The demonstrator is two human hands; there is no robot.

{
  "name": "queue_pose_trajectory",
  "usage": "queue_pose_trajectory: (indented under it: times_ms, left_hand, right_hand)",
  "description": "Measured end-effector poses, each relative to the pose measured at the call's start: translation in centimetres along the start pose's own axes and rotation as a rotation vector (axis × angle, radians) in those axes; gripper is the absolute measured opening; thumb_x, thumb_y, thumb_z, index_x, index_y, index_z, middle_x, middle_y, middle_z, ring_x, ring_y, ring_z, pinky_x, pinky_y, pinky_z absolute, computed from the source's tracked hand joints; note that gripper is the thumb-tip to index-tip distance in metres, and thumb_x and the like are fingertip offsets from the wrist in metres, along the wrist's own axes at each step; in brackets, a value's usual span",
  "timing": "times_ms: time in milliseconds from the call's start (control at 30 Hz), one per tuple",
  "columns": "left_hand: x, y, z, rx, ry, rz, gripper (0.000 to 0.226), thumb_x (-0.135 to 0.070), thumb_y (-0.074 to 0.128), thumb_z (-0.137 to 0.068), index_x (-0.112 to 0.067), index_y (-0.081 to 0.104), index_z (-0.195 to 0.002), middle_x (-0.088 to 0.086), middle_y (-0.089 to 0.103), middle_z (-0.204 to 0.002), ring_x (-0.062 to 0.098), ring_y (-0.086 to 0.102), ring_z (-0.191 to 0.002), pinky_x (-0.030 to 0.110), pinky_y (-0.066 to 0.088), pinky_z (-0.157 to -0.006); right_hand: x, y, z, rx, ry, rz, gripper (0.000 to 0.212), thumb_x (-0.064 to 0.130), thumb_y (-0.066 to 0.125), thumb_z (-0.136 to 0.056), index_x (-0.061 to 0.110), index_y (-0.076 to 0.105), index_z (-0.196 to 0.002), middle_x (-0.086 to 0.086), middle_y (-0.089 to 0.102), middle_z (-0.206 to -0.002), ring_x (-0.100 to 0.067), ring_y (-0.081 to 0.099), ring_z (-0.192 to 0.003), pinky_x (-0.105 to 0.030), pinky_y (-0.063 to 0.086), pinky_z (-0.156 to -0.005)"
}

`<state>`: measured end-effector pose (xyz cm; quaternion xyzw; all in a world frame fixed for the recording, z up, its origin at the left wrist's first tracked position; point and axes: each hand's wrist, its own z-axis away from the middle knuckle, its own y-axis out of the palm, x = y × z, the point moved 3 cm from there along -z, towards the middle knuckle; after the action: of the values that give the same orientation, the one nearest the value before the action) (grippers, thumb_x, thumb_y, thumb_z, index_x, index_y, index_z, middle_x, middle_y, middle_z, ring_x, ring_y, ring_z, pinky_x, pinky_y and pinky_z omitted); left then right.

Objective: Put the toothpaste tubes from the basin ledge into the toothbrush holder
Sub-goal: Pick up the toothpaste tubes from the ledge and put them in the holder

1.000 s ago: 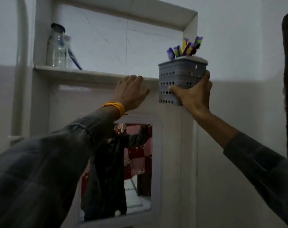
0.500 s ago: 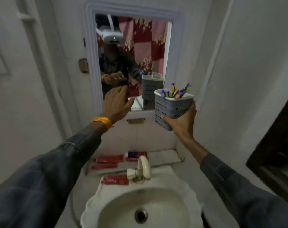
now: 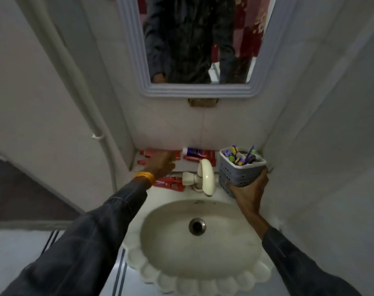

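My right hand grips the grey perforated toothbrush holder from below, at the right end of the basin ledge. Purple and yellow toothbrushes stand in it. My left hand, with an orange band at the wrist, reaches over the red toothpaste tubes on the ledge's left part, fingers extended, covering part of them. A blue-and-white tube lies on red tubes at the ledge's middle. One more red tube lies on the basin rim left of the tap.
A cream tap stands between my hands at the back of the white scalloped basin. A framed mirror hangs above the ledge. Walls close in on both sides, and a white pipe runs down the left wall.
My right hand has brought the holder down from the high shelf to the ledge's right end. My left hand has dropped from the shelf to the tubes. My view has tilted down to the basin.
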<state>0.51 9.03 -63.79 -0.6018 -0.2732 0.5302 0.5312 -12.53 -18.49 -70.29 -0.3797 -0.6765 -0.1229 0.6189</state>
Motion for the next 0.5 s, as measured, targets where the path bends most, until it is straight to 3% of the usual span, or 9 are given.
queue_pose_trajectory:
  times_ms: [100,200,300,500]
  left_hand:
    - [2.0,3.6,0.5,0.114,-0.050,-0.052,0.025,-0.020,0.067,-0.088,-0.012,0.067,-0.111,0.012,0.070,-0.112,0.031,0.065,-0.099,0.039,0.055,-0.085]
    - [3.2,5.9,0.2,0.164,-0.055,-0.087,0.021,-0.026,0.070,-0.085,-0.015,0.071,-0.103,0.009,0.072,-0.104,0.031,0.067,-0.095,0.039,0.056,-0.082]
    - [4.0,6.0,-0.6,0.093,-0.095,-0.015,0.021,-0.025,0.067,-0.086,-0.014,0.069,-0.104,0.009,0.071,-0.104,0.033,0.067,-0.096,0.042,0.057,-0.082]
    - [4.8,3.0,-3.8,-0.085,-0.108,0.019,0.035,-0.020,0.064,-0.089,-0.011,0.062,-0.122,0.015,0.063,-0.126,0.036,0.059,-0.115,0.044,0.049,-0.099]
  right_hand:
    - [-1.9,0.6,1.0,0.042,0.030,-0.019,0.133,0.015,0.104,-0.048,0.007,0.026,-0.156,-0.015,0.040,-0.144,-0.010,0.044,-0.128,-0.026,0.045,-0.107]
    - [-2.5,1.0,1.1,0.083,0.032,-0.078,0.129,0.022,0.104,-0.043,0.009,0.033,-0.150,-0.007,0.045,-0.145,-0.008,0.051,-0.127,-0.017,0.050,-0.103]
    - [-2.5,1.4,1.4,0.071,0.050,-0.135,0.122,0.007,0.104,-0.044,0.012,0.037,-0.146,-0.009,0.054,-0.146,-0.014,0.060,-0.128,-0.020,0.055,-0.097]
    - [-2.4,2.2,2.1,0.040,0.068,-0.149,0.116,0.000,0.100,-0.051,0.011,0.034,-0.147,-0.007,0.053,-0.147,0.014,0.053,-0.123,-0.010,0.050,-0.099]
